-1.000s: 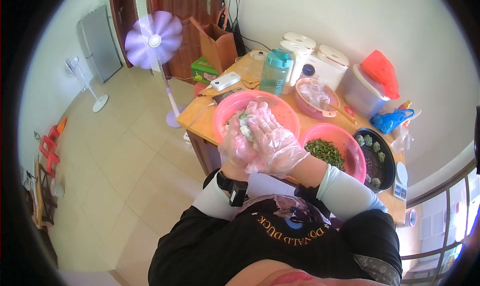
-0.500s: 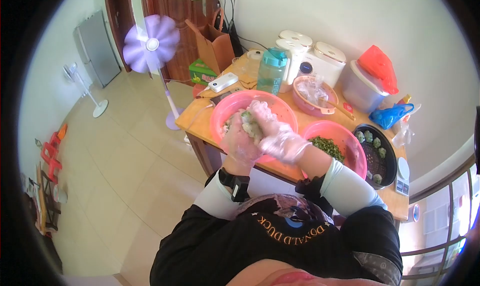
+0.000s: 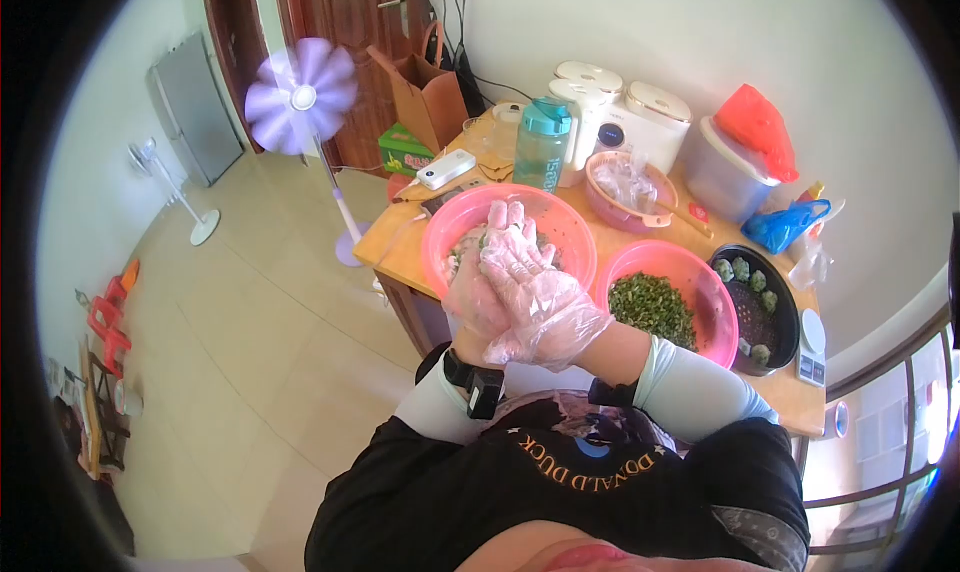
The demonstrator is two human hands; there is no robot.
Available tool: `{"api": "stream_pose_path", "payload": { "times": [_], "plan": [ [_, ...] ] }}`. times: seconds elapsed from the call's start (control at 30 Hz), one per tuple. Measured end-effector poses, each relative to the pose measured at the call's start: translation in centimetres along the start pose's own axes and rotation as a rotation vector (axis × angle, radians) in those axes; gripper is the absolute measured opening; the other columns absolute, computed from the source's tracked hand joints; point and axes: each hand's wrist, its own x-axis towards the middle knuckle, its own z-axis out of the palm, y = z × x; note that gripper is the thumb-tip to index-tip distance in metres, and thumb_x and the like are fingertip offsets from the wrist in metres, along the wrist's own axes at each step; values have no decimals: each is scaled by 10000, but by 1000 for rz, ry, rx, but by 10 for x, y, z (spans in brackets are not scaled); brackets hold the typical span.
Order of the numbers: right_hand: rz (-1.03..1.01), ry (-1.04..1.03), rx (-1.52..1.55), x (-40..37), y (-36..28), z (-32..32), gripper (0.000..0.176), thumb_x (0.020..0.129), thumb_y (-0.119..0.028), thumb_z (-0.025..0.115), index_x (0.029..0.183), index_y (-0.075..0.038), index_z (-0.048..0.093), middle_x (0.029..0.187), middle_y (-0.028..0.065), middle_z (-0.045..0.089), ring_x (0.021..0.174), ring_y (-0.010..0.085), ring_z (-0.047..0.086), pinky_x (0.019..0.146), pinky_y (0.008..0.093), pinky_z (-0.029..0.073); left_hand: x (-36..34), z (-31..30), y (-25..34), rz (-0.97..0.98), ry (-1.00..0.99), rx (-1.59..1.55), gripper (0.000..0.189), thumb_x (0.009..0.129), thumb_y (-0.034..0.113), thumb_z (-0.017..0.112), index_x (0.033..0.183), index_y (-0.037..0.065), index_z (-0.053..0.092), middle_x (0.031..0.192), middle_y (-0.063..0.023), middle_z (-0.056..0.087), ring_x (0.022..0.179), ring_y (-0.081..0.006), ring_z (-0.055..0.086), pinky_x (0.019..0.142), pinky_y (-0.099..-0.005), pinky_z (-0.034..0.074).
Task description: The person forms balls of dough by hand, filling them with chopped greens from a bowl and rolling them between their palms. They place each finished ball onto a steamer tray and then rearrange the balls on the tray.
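My two hands, in clear plastic gloves, are pressed together over the near side of a pink basin (image 3: 440, 234). My right hand (image 3: 540, 292) lies on top with its fingers stretched out, palm down across my left hand (image 3: 474, 297). The lump of pale dough with green bits seen between them earlier is now mostly hidden under the right hand. More pale, green-flecked food (image 3: 466, 244) shows inside the basin. To the right, a second pink basin (image 3: 712, 302) holds chopped greens (image 3: 650, 310). Beyond it, a black round pan (image 3: 757, 364) carries several green-flecked balls (image 3: 741, 269).
On the wooden table (image 3: 395, 247) stand a teal bottle (image 3: 543, 142), a white appliance (image 3: 655, 122), a smaller pink bowl (image 3: 610, 200) with a plastic bag, and a lidded tub (image 3: 728, 172). A kitchen scale (image 3: 811, 347) sits at the right edge. A purple fan (image 3: 303, 98) spins at left.
My right hand has turned and closed down over my left, covering the dough lump that showed between them. Both hands have come slightly nearer to my body.
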Motion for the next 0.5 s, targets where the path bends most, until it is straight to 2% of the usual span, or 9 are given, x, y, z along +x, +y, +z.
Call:
{"api": "stream_pose_path", "payload": {
  "times": [0.07,0.13,0.2,0.27,0.33,0.4,0.5],
  "plan": [
    [-21,23,29,-2,1,7,1143,668,-559,801,1452,116,317,1511,369,285,1452,507,227,1199,510,215,-3,2,1,7,-1,38,671,1025,450,335,1602,158,154,1673,-86,102,1542,-305,51,1215,-536,115],
    [-41,25,77,-4,3,8,1132,671,-555,803,1453,110,325,1508,368,295,1451,507,231,1198,509,218,-7,6,5,28,22,9,599,1037,421,358,1562,142,294,1615,-50,276,1458,-259,284,1174,-480,263],
    [-60,30,120,-4,7,9,1121,674,-551,805,1453,104,333,1504,366,305,1449,507,234,1197,508,222,-4,-4,2,-2,20,-45,585,1036,420,362,1544,133,323,1602,-54,297,1455,-262,290,1170,-482,271],
    [-82,-67,140,-4,11,11,1118,680,-542,807,1463,95,326,1521,355,292,1450,509,231,1198,519,215,-1,-14,-1,-30,20,-101,572,1036,418,367,1526,125,352,1589,-58,319,1451,-265,297,1167,-485,280],
    [-80,-83,114,-5,10,3,1119,685,-542,806,1471,88,318,1537,342,277,1459,505,213,1197,527,215,1,-14,2,-53,-5,-25,666,1024,467,314,1597,158,173,1671,-93,109,1539,-299,72,1213,-545,114],
    [-78,-94,91,-1,8,-7,1121,690,-542,804,1480,82,310,1553,328,261,1468,500,196,1196,534,215,1,-2,4,-42,5,-68,657,1023,455,320,1592,154,191,1665,-92,136,1534,-291,98,1213,-539,120],
    [-81,6,-56,8,5,-14,1121,701,-531,803,1493,75,290,1580,306,225,1482,507,133,1205,549,176,3,4,4,-28,9,-104,647,1021,441,327,1587,149,212,1659,-90,166,1528,-282,127,1213,-533,127]
  ]
}}
